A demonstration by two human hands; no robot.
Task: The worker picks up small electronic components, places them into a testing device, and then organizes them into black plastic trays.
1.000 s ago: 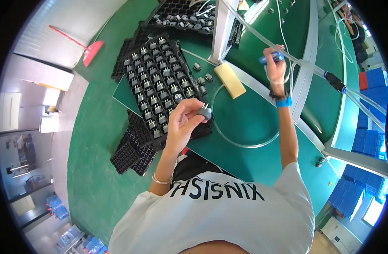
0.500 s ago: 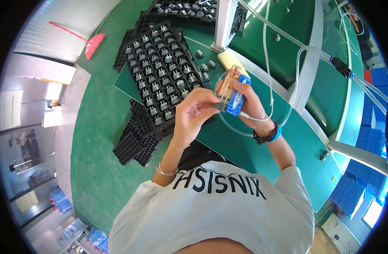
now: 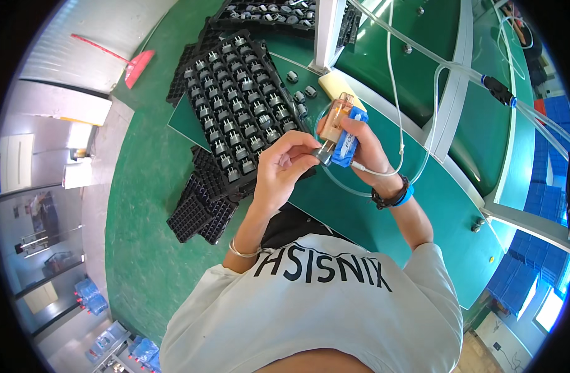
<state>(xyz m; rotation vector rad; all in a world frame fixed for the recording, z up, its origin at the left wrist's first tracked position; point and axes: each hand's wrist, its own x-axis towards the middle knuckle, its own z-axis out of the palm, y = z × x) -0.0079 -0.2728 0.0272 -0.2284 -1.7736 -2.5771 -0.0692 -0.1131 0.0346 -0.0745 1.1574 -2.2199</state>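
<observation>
Between the fingertips of my left hand point(image 3: 283, 166) is a small dark plug piece point(image 3: 323, 154), its metal pins pointing up toward an amber see-through block. My right hand point(image 3: 373, 152) is wrapped round a hand-held device made up of that amber block point(image 3: 336, 122) and a blue-wrapped side point(image 3: 347, 142). A thin white cable point(image 3: 375, 174) runs from the device's lower end. The pins are close against the block; whether they touch it I cannot tell. Just left of my hands lies a black tray point(image 3: 235, 109) with rows of similar pinned plug pieces.
Loose plug pieces point(image 3: 310, 91) lie beside the tray on the green table point(image 3: 384, 211). A pale yellow block point(image 3: 353, 102) rests behind the device. White frame posts point(image 3: 328, 37) and hanging tubes point(image 3: 437, 93) stand at the right. Stacked black trays point(image 3: 201, 205) are lower left.
The plug piece has tilted a little in my left fingers, its pins now showing more clearly below the amber block. Both hands stay in nearly the same place.
</observation>
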